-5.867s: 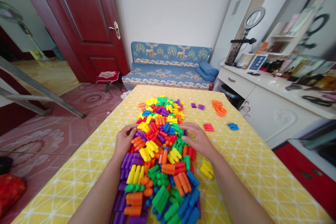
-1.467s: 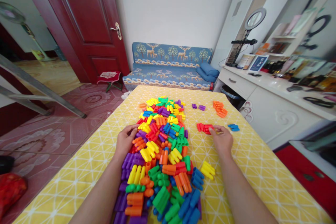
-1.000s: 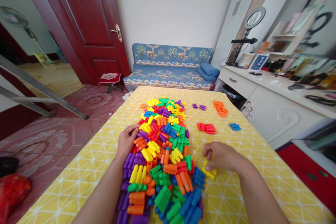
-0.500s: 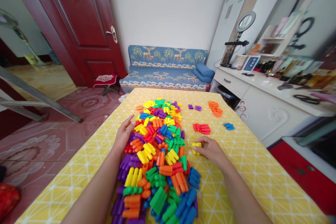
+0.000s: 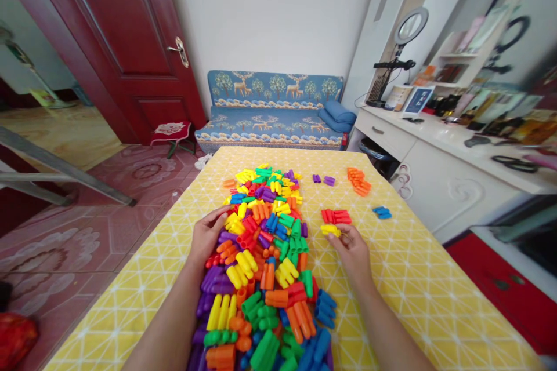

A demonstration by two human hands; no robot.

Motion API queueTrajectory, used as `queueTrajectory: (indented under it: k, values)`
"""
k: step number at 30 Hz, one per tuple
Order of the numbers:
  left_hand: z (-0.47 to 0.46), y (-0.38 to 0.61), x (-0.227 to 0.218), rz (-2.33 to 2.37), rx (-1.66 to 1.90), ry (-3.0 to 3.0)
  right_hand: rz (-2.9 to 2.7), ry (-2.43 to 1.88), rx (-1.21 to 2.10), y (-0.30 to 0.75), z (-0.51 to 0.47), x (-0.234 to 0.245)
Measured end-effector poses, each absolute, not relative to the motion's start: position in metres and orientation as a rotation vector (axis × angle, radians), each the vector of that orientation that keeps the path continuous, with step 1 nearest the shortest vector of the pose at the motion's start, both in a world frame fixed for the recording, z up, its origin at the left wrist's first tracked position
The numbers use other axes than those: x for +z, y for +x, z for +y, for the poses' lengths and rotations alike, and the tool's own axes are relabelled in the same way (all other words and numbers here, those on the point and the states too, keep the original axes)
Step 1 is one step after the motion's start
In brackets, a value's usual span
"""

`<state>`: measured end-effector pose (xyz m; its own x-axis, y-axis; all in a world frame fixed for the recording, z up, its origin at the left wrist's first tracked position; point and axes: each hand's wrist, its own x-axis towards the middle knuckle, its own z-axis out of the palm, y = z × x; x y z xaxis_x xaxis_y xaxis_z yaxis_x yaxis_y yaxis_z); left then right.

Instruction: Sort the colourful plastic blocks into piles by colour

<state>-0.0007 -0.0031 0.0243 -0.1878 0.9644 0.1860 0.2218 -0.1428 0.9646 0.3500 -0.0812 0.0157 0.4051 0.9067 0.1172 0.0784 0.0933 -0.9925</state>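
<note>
My right hand point(image 5: 353, 249) is closed on a yellow toy block point(image 5: 329, 230) made of joined tubes, pinched by the fingertips just in front of a group of red blocks point(image 5: 336, 217). My left hand point(image 5: 208, 239) rests against the left edge of a long heap of mixed-colour blocks point(image 5: 266, 255), its fingers stretched out and apart, with nothing visibly held. The fingertips lie beside yellow and blue blocks. Farther off on the right are orange blocks point(image 5: 358, 181), two purple blocks point(image 5: 329, 181) and a few blue blocks point(image 5: 382, 213), grouped by colour.
A yellow patterned cloth covers the table point(image 5: 404, 278). Beyond its far edge stands a blue sofa point(image 5: 270, 122). To the right, a white dresser point(image 5: 448, 162) holds cosmetics and a ring light point(image 5: 411, 26). A red stool point(image 5: 172, 130) stands by the red door point(image 5: 130, 40).
My right hand has lifted the yellow block away from me, up to the red group. My left hand has shifted slightly right, in against the heap.
</note>
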Motion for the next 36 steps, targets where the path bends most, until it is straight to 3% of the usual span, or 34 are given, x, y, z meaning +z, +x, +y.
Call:
queueTrajectory:
  k: [22, 31, 36]
  values:
    - [-0.001, -0.002, 0.02, 1.544, 1.459, 1.293, -1.038, -1.463, 0.696, 0.35, -0.094, 0.015]
    - [0.0, -0.002, 0.018, 1.573, 1.465, 1.337, -1.409, -1.888, 0.134, 0.379, -0.107, 0.021]
    - [0.0, -0.003, 0.018, 1.576, 1.461, 1.34, -1.525, -1.871, 0.195, 0.378, -0.12, 0.022]
